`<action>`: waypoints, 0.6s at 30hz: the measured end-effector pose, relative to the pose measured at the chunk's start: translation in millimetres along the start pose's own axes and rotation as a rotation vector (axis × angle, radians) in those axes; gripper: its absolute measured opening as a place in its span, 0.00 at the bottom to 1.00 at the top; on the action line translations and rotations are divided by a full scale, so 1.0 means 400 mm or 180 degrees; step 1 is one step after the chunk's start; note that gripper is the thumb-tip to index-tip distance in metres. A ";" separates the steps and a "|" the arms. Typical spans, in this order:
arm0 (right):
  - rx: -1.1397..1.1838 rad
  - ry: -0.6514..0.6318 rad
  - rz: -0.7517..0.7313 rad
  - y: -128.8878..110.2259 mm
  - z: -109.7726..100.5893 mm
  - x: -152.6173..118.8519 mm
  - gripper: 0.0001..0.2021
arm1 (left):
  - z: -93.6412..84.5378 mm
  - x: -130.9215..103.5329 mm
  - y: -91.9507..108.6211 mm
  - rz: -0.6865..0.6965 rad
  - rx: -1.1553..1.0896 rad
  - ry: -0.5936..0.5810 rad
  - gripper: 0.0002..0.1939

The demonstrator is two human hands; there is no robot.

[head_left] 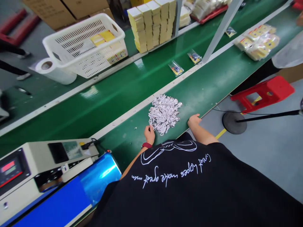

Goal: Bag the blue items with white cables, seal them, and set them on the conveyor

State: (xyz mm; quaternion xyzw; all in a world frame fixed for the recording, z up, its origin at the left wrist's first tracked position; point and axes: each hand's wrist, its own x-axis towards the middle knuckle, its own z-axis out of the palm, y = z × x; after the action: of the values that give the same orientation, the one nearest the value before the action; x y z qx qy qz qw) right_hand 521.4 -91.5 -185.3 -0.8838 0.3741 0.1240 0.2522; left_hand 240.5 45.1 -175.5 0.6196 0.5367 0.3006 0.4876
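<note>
A heap of small white looped cords (164, 114) lies on the green worktop (213, 83) in front of me. My left hand (149, 134), with a red band at the wrist, is at the heap's near left edge. Its fingers are bent together against the cords; what they hold, if anything, is too small to name. To the right of the heap, apart from it, my right hand (194, 120) rests at the worktop's near edge. Its fingers are partly hidden and too small to read.
Beyond a pale rail, a green belt (113, 94) carries small bagged packets (176, 68). Farther back stand a white basket (85, 44) and stacked cards (152, 25). A machine (47, 157) is at left; bagged goods (259, 41) and a red stool (265, 94) are at right.
</note>
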 end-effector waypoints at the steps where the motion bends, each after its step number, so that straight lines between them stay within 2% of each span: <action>1: 0.0015 -0.0031 -0.0014 0.001 0.000 -0.001 0.22 | -0.002 0.005 0.006 -0.0106 -0.0102 0.0033 0.07; 5: 0.0075 -0.0053 0.0011 0.005 -0.001 -0.005 0.19 | -0.025 0.031 0.035 -0.0442 -0.0562 0.0061 0.08; 11: 0.0038 0.0054 0.0182 0.002 -0.010 -0.016 0.17 | -0.078 0.071 0.070 -0.0654 -0.0862 0.0034 0.09; 13: 0.0036 0.0010 0.0224 -0.004 -0.032 -0.039 0.17 | -0.090 0.062 0.087 -0.0715 -0.0879 -0.0059 0.06; 16: 0.0040 -0.0107 0.0261 -0.005 -0.065 -0.068 0.20 | -0.101 0.027 0.115 -0.0794 -0.0923 -0.0120 0.08; 18: 0.0049 -0.0280 0.0173 0.003 -0.060 -0.057 0.22 | -0.100 0.006 0.129 -0.0846 -0.0988 -0.0125 0.07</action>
State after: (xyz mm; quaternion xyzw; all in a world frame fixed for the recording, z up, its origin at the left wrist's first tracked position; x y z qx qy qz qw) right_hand 505.4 -91.4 -156.2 -0.8651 0.3874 0.1666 0.2717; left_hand 224.4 61.4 -114.3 0.4665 0.5514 0.3005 0.6230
